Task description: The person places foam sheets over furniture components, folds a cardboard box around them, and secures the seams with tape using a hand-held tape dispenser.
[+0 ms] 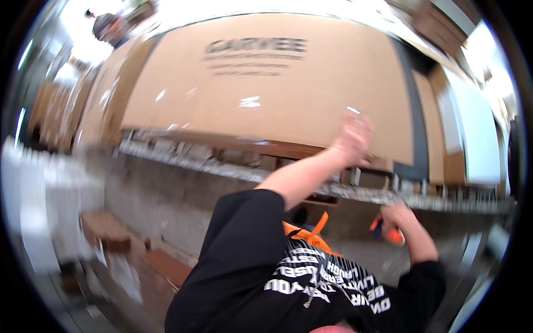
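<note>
A: Where did we find the big cardboard carton (266, 105)?

B: Lying flat ahead of us, printed face up, its near edge along a metal rail (222, 171); we noted shiny patches (250, 102) on top and a dark strip (410, 105) down its right side

A: And the left grip (355, 139)?

B: Fingers spread, over the carton's near edge, toward the right corner; contact we couldn't tell

A: The right grip (395, 215)?

B: Lower, on our side of the rail, closed around a small orange-and-blue object (395, 237), too blurred for us to identify

A: Anything around?

B: We logged a white panel (474, 125) at right and another person (110, 28) beyond, upper left
</note>
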### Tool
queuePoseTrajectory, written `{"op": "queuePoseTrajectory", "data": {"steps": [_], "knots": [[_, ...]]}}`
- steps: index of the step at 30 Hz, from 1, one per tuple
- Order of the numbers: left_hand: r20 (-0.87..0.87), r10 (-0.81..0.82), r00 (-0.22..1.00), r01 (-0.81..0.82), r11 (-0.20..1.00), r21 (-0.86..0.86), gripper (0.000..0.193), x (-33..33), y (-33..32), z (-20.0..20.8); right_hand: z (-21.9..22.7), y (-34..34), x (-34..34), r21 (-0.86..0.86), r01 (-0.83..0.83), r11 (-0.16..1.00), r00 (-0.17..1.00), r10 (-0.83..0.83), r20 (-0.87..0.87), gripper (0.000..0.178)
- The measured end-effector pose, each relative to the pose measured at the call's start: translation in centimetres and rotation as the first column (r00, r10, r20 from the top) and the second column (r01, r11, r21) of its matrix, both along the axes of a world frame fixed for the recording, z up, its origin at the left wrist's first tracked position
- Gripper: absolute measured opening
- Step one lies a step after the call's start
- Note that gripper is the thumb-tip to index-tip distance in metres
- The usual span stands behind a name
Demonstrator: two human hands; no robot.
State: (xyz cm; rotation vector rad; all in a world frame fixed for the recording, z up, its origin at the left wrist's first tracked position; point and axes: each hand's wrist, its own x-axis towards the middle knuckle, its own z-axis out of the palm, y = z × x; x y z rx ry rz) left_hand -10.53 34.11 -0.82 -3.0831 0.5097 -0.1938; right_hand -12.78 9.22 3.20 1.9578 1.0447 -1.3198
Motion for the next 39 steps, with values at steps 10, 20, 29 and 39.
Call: {"op": "queuePoseTrajectory", "data": {"steps": [10,20,29,39], "knots": [[0.165,0.19,0.968,-0.199,0.979,0.042,0.129,-17.9,29.2,-1.4,-2.7,7.6,-0.7,0.528,0.563,-0.635,0.487,-0.261,-0.833,0.081],[0.513,0.214,0.832,-0.232,0.972,-0.03,0.103,-30.5,53.4,-2.8,-3.6,16.4,-0.7,0.319,0.552,-0.77,0.247,-0.214,-0.945,0.077],[0.333,-0.012,0.943,0.012,1.0,0.003,0.111,-23.0,74.6,-2.3,1.7,33.3,-9.4,0.368,0.665,-0.649,0.209,-0.311,-0.927,0.07],[-0.153,-0.251,0.956,0.144,0.854,-0.5,0.053,-16.1,42.3,9.6,1.0,39.1,6.3,0.582,0.628,-0.517,0.369,-0.461,-0.807,0.073]]}}
